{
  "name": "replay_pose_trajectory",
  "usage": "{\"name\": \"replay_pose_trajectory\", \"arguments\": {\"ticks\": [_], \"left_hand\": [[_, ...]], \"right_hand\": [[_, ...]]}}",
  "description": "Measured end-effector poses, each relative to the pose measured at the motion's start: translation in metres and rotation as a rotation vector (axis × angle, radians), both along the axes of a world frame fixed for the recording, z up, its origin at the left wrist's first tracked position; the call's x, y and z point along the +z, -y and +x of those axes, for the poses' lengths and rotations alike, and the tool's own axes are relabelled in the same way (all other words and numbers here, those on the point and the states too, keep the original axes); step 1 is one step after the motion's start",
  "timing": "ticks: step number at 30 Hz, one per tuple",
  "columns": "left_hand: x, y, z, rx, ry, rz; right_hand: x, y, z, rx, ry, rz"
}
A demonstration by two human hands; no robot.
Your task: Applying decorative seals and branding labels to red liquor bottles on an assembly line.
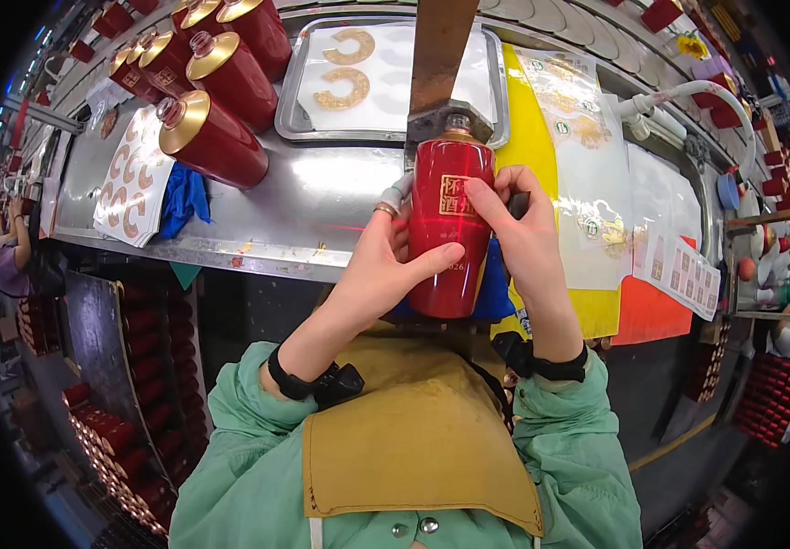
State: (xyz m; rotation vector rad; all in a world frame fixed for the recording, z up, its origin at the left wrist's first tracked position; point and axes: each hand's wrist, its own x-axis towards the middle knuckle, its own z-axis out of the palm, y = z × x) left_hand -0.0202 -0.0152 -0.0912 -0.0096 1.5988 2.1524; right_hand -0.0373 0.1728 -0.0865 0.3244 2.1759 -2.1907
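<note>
Head view: your left hand (386, 252) is clamped on the red bottle (436, 242), thumb across its lower front and fingers along its left side, presumably to stop it turning, while your right hand (530, 233) rests its thumb on the gold label (453, 196), likely for finer control; whether its bent fingers also grip, you cannot tell. The bottle sits before you at the edge of the metal bench (331, 178), neck toward the wooden post (441, 55), probably so its label faces you. Sticker sheets (580, 160) at right and the metal tray (345, 136) beyond appear placed for easy reach.
</note>
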Motion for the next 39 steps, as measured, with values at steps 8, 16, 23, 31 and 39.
{"name": "replay_pose_trajectory", "arguments": {"ticks": [8, 16, 23, 31, 39], "left_hand": [[-0.0007, -0.0015, 0.0016, 0.003, -0.025, -0.01], [-0.0011, -0.003, 0.0008, 0.036, 0.012, 0.027], [-0.0057, -0.0024, 0.0021, 0.03, -0.018, 0.021], [-0.0043, -0.0036, 0.0026, 0.037, -0.019, 0.022], [-0.0023, -0.0038, 0.0035, 0.046, -0.027, -0.017]], "right_hand": [[0.0004, 0.0007, 0.0004, -0.007, -0.017, 0.031], [0.0007, 0.0004, 0.0005, 0.011, -0.025, 0.038], [0.0016, 0.0022, 0.0014, 0.008, -0.022, -0.013], [0.0048, 0.0022, 0.001, 0.013, -0.006, 0.013], [0.0001, 0.003, 0.0009, -0.006, -0.034, -0.012]]}}
